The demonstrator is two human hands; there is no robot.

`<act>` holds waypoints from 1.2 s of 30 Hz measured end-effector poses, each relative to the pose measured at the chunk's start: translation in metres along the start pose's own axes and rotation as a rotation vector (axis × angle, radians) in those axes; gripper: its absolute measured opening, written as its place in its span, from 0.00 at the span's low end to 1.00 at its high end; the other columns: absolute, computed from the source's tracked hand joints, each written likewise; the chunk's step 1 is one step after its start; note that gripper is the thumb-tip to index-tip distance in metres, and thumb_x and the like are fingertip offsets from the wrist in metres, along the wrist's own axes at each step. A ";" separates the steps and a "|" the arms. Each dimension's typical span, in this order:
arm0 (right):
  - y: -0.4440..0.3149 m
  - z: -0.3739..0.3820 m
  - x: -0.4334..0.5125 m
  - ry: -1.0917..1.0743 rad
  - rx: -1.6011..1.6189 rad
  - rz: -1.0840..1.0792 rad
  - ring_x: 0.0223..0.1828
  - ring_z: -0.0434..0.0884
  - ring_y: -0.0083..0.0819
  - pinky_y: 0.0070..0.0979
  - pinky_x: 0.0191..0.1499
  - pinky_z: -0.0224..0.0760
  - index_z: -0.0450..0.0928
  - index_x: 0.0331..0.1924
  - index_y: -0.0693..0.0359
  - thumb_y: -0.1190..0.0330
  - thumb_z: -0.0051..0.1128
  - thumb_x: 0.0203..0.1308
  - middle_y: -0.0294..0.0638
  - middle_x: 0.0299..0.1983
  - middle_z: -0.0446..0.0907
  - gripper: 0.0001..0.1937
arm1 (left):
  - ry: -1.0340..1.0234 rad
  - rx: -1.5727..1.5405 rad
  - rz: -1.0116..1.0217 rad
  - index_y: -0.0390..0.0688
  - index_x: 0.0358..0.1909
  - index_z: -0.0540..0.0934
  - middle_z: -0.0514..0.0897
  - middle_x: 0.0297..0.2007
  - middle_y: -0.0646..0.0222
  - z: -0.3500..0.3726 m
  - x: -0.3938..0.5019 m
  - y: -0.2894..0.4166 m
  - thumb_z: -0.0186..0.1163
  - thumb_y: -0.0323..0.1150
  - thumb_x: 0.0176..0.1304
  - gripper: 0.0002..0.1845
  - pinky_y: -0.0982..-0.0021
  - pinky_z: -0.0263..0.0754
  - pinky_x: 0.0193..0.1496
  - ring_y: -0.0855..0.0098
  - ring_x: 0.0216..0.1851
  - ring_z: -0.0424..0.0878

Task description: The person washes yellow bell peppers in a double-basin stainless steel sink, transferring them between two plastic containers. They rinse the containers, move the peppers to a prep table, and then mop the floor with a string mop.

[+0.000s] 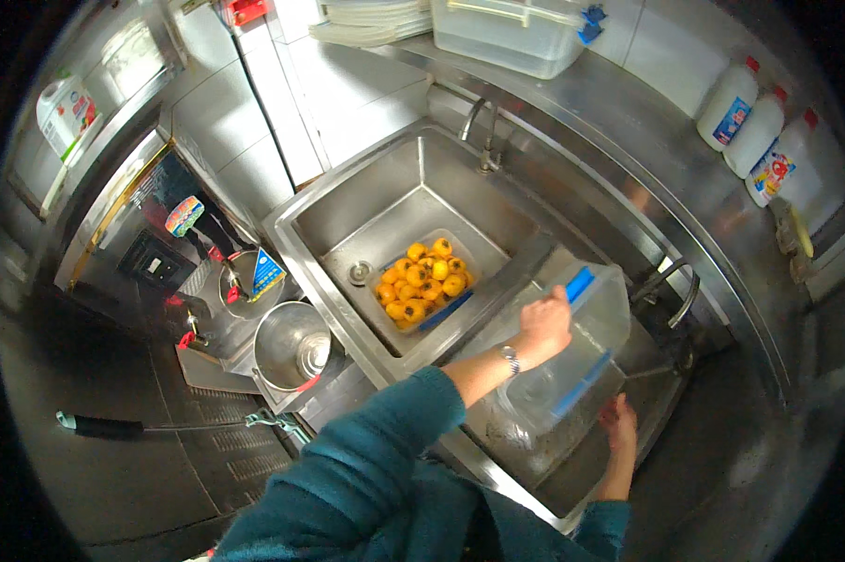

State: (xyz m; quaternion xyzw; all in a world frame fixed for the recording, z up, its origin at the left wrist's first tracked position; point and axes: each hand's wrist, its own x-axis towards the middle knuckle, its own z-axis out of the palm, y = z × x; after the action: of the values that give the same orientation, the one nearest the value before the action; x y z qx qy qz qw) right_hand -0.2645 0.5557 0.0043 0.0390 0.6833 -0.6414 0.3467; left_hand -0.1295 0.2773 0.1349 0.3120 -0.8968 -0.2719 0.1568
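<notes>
A clear plastic storage box (559,344) with blue clip handles hangs tilted over the right sink basin (570,478). My left hand (545,327), with a metal-banded watch on its wrist, grips the box's upper rim beside a blue handle. Below the box's lower right side is my right hand (620,425), slightly blurred, its fingers loosely apart and nothing seen in them. In the left sink basin (366,204), a second clear box (457,242) holds several orange fruits (422,277) that look like persimmons. A blue clip (447,311) runs along that box's near side.
Two faucets (489,151) (675,295) stand behind the basins. A steel pot (292,344) sits left of the sink, near a long-handled mop or brush (148,426). White bottles (742,126) and a large clear bin (507,38) stand on the back ledge.
</notes>
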 end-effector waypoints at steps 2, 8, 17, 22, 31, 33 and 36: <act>0.002 0.039 -0.036 -0.097 -0.033 -0.055 0.29 0.75 0.30 0.27 0.32 0.69 0.72 0.39 0.62 0.49 0.57 0.51 0.38 0.33 0.75 0.23 | -0.077 -0.150 -0.209 0.29 0.41 0.65 0.79 0.30 0.48 -0.011 -0.023 -0.025 0.57 0.32 0.44 0.23 0.60 0.74 0.34 0.52 0.32 0.79; -0.025 0.109 -0.105 -0.129 -0.478 -0.114 0.28 0.74 0.30 0.26 0.33 0.66 0.74 0.34 0.68 0.69 0.55 0.48 0.41 0.28 0.76 0.12 | -0.163 -0.620 -0.333 0.25 0.49 0.62 0.79 0.33 0.47 -0.035 -0.098 -0.110 0.59 0.41 0.48 0.34 0.62 0.72 0.42 0.56 0.39 0.79; -0.037 0.191 -0.153 -0.237 -0.381 0.015 0.32 0.78 0.42 0.34 0.36 0.74 0.66 0.48 0.72 0.75 0.51 0.42 0.52 0.35 0.76 0.24 | -0.181 -0.771 0.025 0.35 0.56 0.62 0.71 0.48 0.61 -0.128 -0.091 -0.188 0.59 0.42 0.56 0.31 0.73 0.67 0.48 0.74 0.46 0.71; -0.005 0.172 -0.165 -0.187 0.260 0.156 0.34 0.78 0.49 0.42 0.37 0.76 0.63 0.49 0.74 0.75 0.49 0.41 0.59 0.38 0.74 0.26 | 0.024 -0.852 0.421 0.37 0.64 0.49 0.47 0.64 0.54 -0.153 -0.106 -0.126 0.61 0.38 0.55 0.40 0.62 0.61 0.58 0.60 0.60 0.60; 0.144 0.112 -0.121 -0.489 1.043 0.575 0.25 0.78 0.36 0.31 0.20 0.72 0.74 0.32 0.61 0.62 0.47 0.48 0.47 0.30 0.77 0.12 | -0.101 -0.711 0.450 0.35 0.59 0.57 0.60 0.55 0.54 -0.143 -0.143 -0.079 0.59 0.39 0.56 0.33 0.67 0.68 0.51 0.63 0.50 0.71; 0.148 0.114 -0.122 -0.422 0.960 0.453 0.23 0.78 0.36 0.30 0.20 0.73 0.74 0.32 0.61 0.61 0.48 0.47 0.48 0.29 0.77 0.13 | -0.141 -0.748 0.391 0.35 0.59 0.58 0.61 0.54 0.54 -0.138 -0.145 -0.081 0.58 0.40 0.57 0.33 0.68 0.69 0.50 0.64 0.49 0.72; 0.109 0.117 -0.137 -0.462 0.440 0.187 0.22 0.78 0.39 0.30 0.19 0.73 0.74 0.32 0.63 0.60 0.50 0.45 0.54 0.28 0.77 0.14 | -0.183 -0.768 0.269 0.35 0.59 0.58 0.63 0.53 0.54 -0.138 -0.144 -0.099 0.58 0.40 0.58 0.32 0.69 0.71 0.48 0.65 0.48 0.73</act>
State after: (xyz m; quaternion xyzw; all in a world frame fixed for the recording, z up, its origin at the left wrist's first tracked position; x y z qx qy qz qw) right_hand -0.0575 0.5226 -0.0090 0.0291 0.4252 -0.7309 0.5330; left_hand 0.0885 0.2516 0.1715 0.0856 -0.7731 -0.5904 0.2155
